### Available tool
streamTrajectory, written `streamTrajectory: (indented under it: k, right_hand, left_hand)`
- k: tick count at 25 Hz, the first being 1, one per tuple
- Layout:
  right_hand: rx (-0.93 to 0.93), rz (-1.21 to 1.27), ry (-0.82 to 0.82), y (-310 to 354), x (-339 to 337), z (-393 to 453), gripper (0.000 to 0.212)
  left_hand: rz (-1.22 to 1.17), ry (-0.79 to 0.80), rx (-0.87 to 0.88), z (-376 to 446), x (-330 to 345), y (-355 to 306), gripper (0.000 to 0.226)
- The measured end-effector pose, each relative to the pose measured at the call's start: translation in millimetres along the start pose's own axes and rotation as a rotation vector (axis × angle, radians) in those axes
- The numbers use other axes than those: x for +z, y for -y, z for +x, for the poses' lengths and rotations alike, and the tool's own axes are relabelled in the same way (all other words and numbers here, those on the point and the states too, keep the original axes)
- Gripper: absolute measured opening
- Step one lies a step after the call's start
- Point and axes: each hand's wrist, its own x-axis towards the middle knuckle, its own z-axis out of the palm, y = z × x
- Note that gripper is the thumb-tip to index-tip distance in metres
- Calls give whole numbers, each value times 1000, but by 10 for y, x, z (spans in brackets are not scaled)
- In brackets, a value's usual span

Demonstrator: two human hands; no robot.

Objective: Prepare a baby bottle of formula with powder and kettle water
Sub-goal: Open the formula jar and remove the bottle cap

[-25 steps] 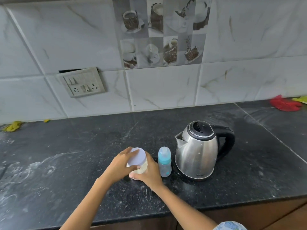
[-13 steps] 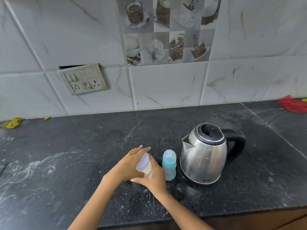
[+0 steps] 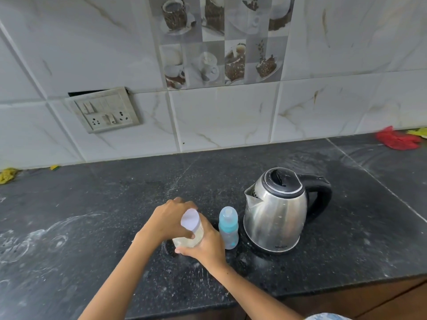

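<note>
Head view: on the black granite countertop (image 3: 92, 227), the left hand (image 3: 166, 220) grips the white lid (image 3: 190, 220) of the clear powder jar (image 3: 188, 237), fingers curled around the lid's rim. The right hand (image 3: 205, 244) wraps the jar body from the right side, fingers curled around it. The jar is tilted leftward. Just right of the jar, the baby bottle (image 3: 228, 227), blue-collared and capped, stands upright. The stainless steel kettle (image 3: 277, 211) stands beside the bottle, lid closed, handle pointing right.
</note>
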Motion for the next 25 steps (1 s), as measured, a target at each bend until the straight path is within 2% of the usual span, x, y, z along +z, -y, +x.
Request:
streamTrajectory:
  k: [3,5,7,8,10,13,16,19,21,23,25]
  right_hand:
    - [2,-34,-7,9,-8,11,108]
    - [16,-48,23,51,-36,-16,123]
    - [21,-17,92,69,-51,-98,130]
    - [8,-10,104,58,-68,-167,126]
    - [-55,-39,59,-5,-143,-346,104]
    - [-231,-109,-66,-128,-356,-602,57]
    - [-302,-68,-174,-201,-547,-700,37]
    - [-308,-20,-318,-225,-646,-701,38]
    - [-283,-1,-382,-259,-666,-681,46]
    - [-228,-2,-383,-303,-664,-656,56]
    - [-124,6,-312,-342,-652,-597,68]
  left_hand:
    - [-168,-280,-150,-168,68,-57,62]
    - [-499,-489,-212,-391,154,-28,61]
    - [-859,-629,-204,-702,346,23,60]
    - [-977,-657,-218,-860,488,36,60]
    - [-1083,-620,-294,-1092,812,45,63]
    - [-1021,-511,-349,-1271,1221,46,65]
    - [-819,-438,-334,-1320,1410,140,59]
    - [-640,-410,-285,-1337,1377,173,63]
    - [-634,-463,-228,-1316,1251,72,56]
    - [-687,-580,-141,-1231,1087,-138,38]
    - [-755,-620,-9,-1051,922,-442,37]
